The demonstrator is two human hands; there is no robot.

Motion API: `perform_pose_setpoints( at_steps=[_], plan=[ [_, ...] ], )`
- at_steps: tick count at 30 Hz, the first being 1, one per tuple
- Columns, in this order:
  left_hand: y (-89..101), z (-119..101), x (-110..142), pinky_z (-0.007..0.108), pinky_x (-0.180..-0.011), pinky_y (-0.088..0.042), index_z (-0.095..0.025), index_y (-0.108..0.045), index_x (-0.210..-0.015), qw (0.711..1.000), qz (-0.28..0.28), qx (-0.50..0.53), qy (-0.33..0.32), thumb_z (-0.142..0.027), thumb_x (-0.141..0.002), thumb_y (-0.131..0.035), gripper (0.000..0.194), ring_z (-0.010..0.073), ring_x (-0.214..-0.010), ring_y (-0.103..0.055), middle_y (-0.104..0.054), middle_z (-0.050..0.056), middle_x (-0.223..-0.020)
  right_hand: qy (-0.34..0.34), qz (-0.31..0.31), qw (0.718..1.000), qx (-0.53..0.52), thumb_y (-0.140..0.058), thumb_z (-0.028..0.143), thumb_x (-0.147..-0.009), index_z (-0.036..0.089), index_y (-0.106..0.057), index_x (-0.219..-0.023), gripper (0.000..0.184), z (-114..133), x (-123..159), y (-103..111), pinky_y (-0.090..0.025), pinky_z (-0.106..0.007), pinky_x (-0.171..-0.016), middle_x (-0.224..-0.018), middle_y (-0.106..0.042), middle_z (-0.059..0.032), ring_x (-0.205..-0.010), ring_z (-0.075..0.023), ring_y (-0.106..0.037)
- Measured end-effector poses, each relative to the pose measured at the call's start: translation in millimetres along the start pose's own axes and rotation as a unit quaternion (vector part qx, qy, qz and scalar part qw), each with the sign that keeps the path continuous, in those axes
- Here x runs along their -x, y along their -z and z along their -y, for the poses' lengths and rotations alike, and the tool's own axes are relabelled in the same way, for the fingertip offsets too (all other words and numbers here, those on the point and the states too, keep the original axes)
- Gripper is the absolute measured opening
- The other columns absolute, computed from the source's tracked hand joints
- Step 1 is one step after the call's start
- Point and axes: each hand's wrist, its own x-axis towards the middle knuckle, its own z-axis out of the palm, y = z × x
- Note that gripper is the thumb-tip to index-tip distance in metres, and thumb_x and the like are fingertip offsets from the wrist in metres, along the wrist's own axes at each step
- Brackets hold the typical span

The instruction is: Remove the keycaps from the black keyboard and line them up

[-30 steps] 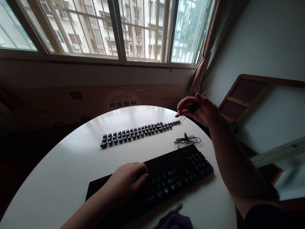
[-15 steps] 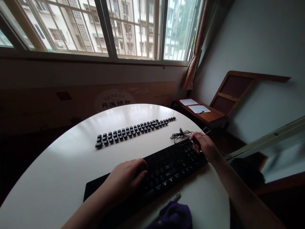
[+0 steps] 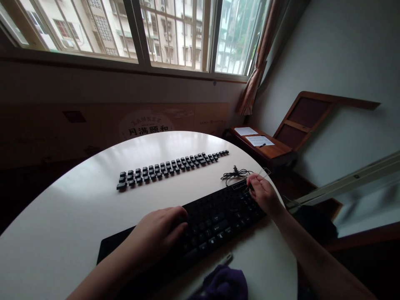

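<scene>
Right hand [image 3: 263, 193] pinches a wire tool [image 3: 251, 187], seemingly working the keyboard [image 3: 215, 210]; steadiness needed next. Left hand [image 3: 161, 228] rests, grip unclear.

Bright barred window [image 3: 178, 37] above dim wall [image 3: 175, 88], curtain [image 3: 250, 93] alongside.

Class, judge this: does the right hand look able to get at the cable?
Probably yes: the cable lies just beside the right hand, with nothing seen between, though that hand holds a wire tool.

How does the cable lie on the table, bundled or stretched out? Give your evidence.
Bundled: the cable lies in loops drawn together near their middle, just beyond the keyboard.
</scene>
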Motion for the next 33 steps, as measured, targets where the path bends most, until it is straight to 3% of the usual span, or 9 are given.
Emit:
perform_pose_setpoints(
  at_steps=[6,15,18,25,33],
  plan=[
    [-0.8,2,-1,0.032,-0.079,-0.048,-0.026,-0.064,-0.104,1.0,0.007,-0.005,-0.006,-0.036,-0.092,-0.047,0.023,0.023,-0.091,-0.067,-0.073,0.002,-0.1,0.011,0.004,0.999,0.03,-0.049,0.055,-0.094,0.024,-0.049,-0.077,0.035,0,2,-1,-0.021,-0.024,-0.038,-0.052,-0.036,0.006,-0.041,-0.0113,-0.032],
    [0.6,1,-1,0.033,-0.079,-0.048,-0.026,-0.064,-0.104,1.0,0.009,0.0,-0.007,-0.037,-0.093,-0.046,0.023,0.0234,-0.092,-0.067,-0.073,0.002,-0.101,0.136,0.008,0.964,0.226,-0.037,0.042,-0.101,0.023,-0.049,-0.077,0.033,12,14,-7,-0.032,-0.029,-0.05,-0.058,-0.042,0.0027,-0.05,-0.0158,-0.04],
    [1.6,0,-1,0.033,-0.079,-0.048,-0.026,-0.064,-0.103,1.0,0.013,0.001,-0.001,-0.037,-0.093,-0.046,0.023,0.0233,-0.092,-0.067,-0.073,0.003,-0.101,0.158,0.009,0.955,0.249,-0.036,0.039,-0.102,0.023,-0.05,-0.079,0.032,12,18,-8,-0.035,-0.03,-0.055,-0.061,-0.046,0.0016,-0.053,-0.0166,-0.044],
    [0.0,1,-1,0.032,-0.078,-0.048,-0.026,-0.065,-0.102,1.0,0.006,0.003,-0.004,-0.037,-0.092,-0.047,0.023,0.0231,-0.09,-0.067,-0.073,0.003,-0.099,0.068,-0.015,0.993,0.095,-0.04,0.05,-0.099,0.024,-0.049,-0.08,0.033,1,12,-3,-0.025,-0.025,-0.043,-0.056,-0.036,0.0049,-0.046,-0.0138,-0.034],
    [0.4,2,1,0.031,-0.076,-0.046,-0.026,-0.064,-0.1,1.0,0.008,-0.008,-0.007,-0.034,-0.092,-0.047,0.02,0.0223,-0.088,-0.066,-0.072,0.003,-0.098,0.033,-0.019,0.999,0.016,-0.046,0.052,-0.097,0.023,-0.049,-0.079,0.034,1,14,-7,-0.026,-0.022,-0.041,-0.058,-0.035,0.0059,-0.046,-0.0107,-0.034]
  ],
)
